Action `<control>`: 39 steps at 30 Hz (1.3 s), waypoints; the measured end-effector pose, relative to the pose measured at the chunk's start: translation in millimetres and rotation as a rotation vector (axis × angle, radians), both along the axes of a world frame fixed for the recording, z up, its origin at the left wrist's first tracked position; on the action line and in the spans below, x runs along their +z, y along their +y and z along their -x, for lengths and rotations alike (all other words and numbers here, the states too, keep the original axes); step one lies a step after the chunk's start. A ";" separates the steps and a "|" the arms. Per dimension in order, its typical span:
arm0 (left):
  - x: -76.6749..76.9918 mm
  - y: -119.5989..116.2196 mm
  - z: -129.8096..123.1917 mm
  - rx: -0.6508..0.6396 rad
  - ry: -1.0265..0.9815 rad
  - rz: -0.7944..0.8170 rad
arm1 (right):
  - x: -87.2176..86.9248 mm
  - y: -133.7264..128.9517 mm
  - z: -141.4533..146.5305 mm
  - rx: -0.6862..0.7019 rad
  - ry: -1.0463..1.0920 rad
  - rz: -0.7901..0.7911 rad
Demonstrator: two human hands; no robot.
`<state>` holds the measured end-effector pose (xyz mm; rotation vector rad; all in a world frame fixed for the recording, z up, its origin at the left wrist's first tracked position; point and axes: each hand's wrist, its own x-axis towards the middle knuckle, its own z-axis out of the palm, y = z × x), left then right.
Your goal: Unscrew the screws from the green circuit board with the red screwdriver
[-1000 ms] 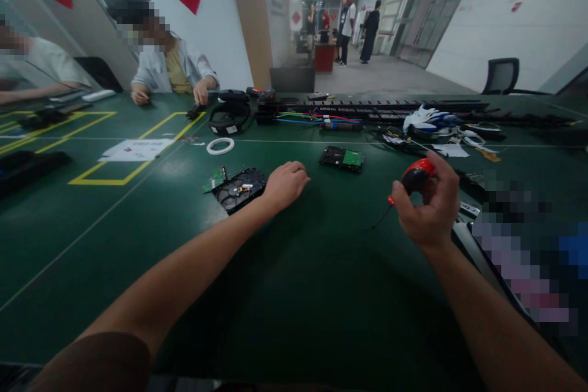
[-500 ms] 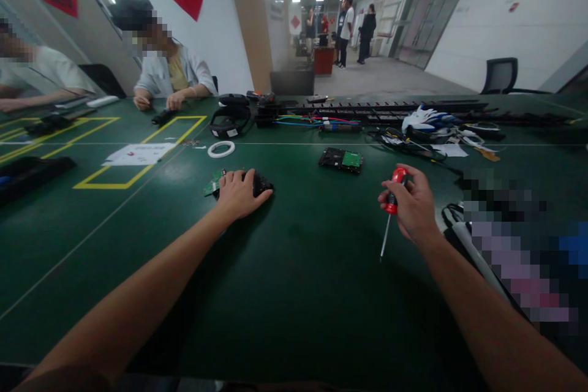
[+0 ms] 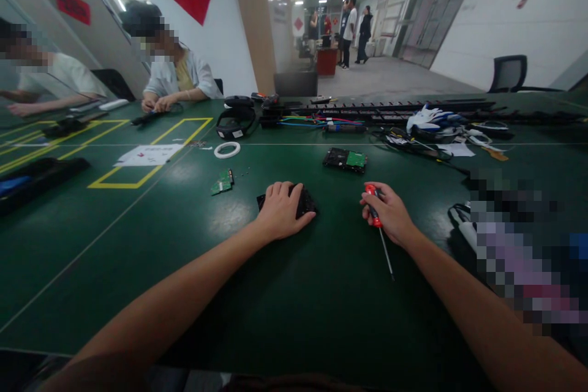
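My left hand (image 3: 281,211) lies over a black device (image 3: 307,201) on the green table, its fingers and thumb wrapped round the device and hiding much of it. My right hand (image 3: 388,211) is closed round the red and black handle of a screwdriver (image 3: 373,211), whose shaft points down and slightly right. A green circuit board (image 3: 223,182) lies to the left of my left hand, with tiny bits beside it. Beyond both hands rests a second black device with a green board (image 3: 345,160).
A white ring (image 3: 227,150), a black headset (image 3: 236,125), cables, gloves (image 3: 432,119) and long black rails (image 3: 395,111) stretch along the back. Paper (image 3: 147,155) lies by yellow tape at left. Two people sit at the far left; others stand in the distance.
My left hand has moved right and nearer with the black device, uncovering the green board. My right hand has shifted left, and the screwdriver's tip now points down-right instead of down-left.
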<state>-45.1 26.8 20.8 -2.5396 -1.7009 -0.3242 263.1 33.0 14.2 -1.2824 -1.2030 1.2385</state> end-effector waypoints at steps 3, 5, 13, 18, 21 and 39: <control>4.2 -6.1 -21.8 -0.052 -0.021 0.003 | 2.2 -1.2 1.3 -0.004 -0.003 0.017; 6.4 -10.7 -36.3 -0.117 -0.039 0.019 | 3.4 -1.7 2.5 -0.004 -0.008 0.020; 16.1 -26.4 -60.9 -0.292 -0.149 0.050 | 0.9 -2.5 2.5 -0.012 0.015 0.011; 28.3 25.6 28.8 0.106 -0.209 -0.087 | -1.7 -0.5 0.9 0.019 0.029 0.011; 17.9 56.5 100.5 0.538 -0.178 -0.131 | -1.9 0.5 1.5 0.028 0.010 0.003; -27.5 64.1 156.6 0.749 -0.099 0.031 | 3.6 -0.1 -1.1 0.003 0.077 0.042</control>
